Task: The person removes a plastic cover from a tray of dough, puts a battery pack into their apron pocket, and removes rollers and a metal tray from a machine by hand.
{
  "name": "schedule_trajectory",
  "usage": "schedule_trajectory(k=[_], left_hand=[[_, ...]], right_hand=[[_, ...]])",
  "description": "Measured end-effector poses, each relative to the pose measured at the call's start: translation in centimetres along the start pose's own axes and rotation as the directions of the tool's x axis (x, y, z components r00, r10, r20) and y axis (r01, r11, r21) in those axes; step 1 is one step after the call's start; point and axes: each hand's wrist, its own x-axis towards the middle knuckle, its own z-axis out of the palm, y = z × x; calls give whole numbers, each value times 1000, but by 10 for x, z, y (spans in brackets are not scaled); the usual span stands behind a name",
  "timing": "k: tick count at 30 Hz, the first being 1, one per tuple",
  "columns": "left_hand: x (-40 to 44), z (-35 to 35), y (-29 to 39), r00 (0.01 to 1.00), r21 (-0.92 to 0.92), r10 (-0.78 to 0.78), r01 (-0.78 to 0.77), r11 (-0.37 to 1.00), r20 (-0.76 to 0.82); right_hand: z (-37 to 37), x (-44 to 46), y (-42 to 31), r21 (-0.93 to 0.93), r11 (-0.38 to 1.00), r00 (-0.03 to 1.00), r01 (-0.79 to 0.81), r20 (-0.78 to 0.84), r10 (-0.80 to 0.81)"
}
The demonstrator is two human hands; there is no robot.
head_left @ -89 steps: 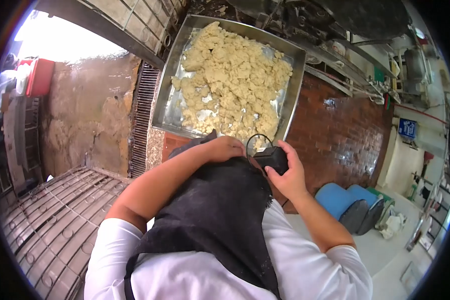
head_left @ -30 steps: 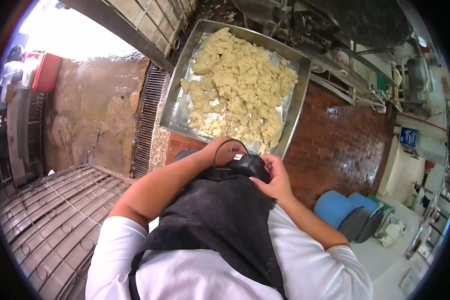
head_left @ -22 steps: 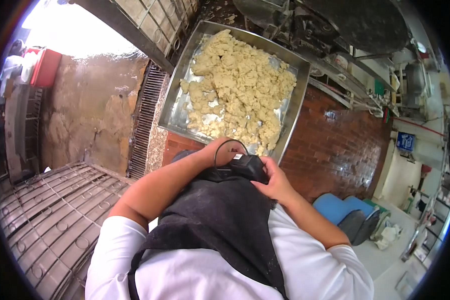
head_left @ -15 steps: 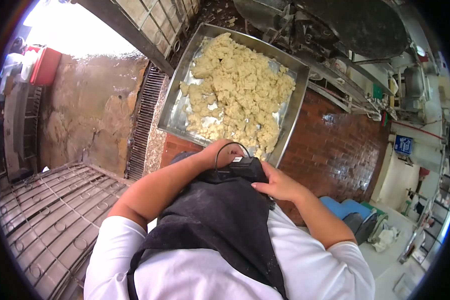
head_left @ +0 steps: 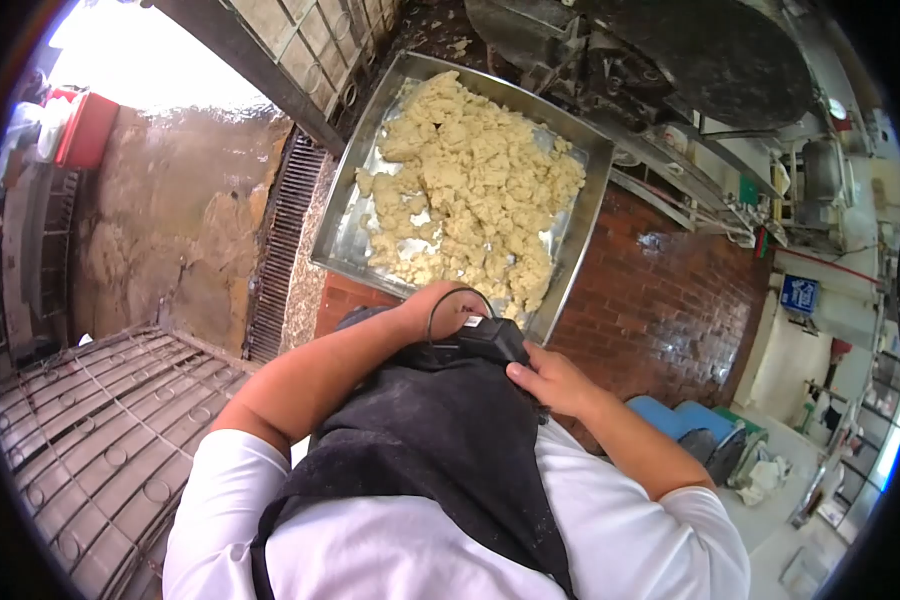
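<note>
At my waist, over the dark apron (head_left: 420, 430), is a black device (head_left: 492, 340) with a looped black cable (head_left: 436, 312). My left hand (head_left: 444, 311) is closed at the device's left end, its fingertips curled by the cable and a small white label. At the right end my right hand (head_left: 550, 378) touches the device, thumb in view and the other fingers mostly hidden. Just beyond my hands lies a large metal tray (head_left: 345, 235) holding crumbly pale yellow dough (head_left: 470, 180).
A floor grate (head_left: 284, 245) runs left of the tray, and a metal grille (head_left: 110, 430) is at the lower left. A red container (head_left: 88, 130) stands at the far left. Dark machinery (head_left: 640, 80) is beyond the tray; blue containers (head_left: 670, 415) stand to the right.
The device has moved left from my right hand to my waist, where my left hand now grips it. My right hand has since shifted slightly, its thumb nearer the device's lower right corner.
</note>
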Motion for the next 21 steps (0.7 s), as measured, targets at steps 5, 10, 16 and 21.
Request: schedule_trajectory(k=[5,10,16,21], left_hand=[[1,3,-5,998,69,52,-50,996,-31],[1,3,-3,993,190,118,-111,975,-28],[0,6,0,993,212,117,-109,971,-23],[0,0,9,998,205,65,-66,977,10]], right_hand=[[1,-4,1,17,998,995,-60,78,58],[-2,-11,-15,-273,962,997,-17,74,39],[1,-10,-10,-206,976,991,-70,100,93],[19,0,14,215,965,987,150,-87,-135]])
